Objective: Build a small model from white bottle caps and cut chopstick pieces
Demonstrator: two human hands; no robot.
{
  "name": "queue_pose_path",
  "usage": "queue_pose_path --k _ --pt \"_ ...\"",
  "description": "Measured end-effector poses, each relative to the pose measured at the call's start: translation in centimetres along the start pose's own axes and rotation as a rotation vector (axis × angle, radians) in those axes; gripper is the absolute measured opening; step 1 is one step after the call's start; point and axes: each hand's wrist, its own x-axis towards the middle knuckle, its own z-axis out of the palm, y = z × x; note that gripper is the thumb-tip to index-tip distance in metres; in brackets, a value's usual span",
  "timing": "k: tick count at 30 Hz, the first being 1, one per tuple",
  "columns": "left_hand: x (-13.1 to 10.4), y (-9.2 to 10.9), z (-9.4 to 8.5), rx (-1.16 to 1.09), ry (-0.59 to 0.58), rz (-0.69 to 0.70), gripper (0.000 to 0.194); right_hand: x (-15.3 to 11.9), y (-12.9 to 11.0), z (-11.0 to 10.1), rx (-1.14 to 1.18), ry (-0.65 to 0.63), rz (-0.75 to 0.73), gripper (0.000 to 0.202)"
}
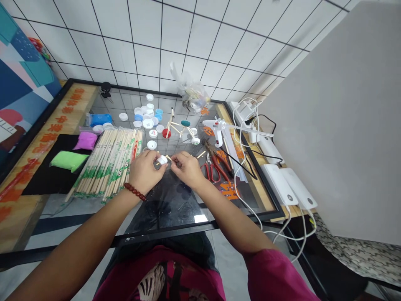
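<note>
My left hand (145, 170), with a beaded bracelet at the wrist, pinches a small white cap (162, 159) between thumb and fingers. Close to its right, my right hand (187, 168) has its fingertips closed on a short wooden stick piece (169, 158) that reaches toward the cap. Whether the stick touches the cap is too small to tell. Behind the hands stands a small stick model (175, 127) with a green oval piece (185, 123) on top, a red cap (166, 133) at its left and white caps at its right.
Wrapped chopsticks (109, 163) and clay packs (67, 160) lie at the left. Loose bottle caps (148, 123) are behind the hands. To the right are a glue gun (217, 130), red-handled pliers (222, 166), scissors (210, 170), white cables and power banks (279, 184). A plastic bag (192, 94) sits at the back.
</note>
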Motion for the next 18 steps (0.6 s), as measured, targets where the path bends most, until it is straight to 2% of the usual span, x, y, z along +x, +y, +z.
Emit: queue_pose_path --k 18 --pt "-0.04 -0.24 0.05 -0.028 0.022 0.045 0.011 0.06 -0.29 -0.02 -0.063 -0.001 0.025 0.011"
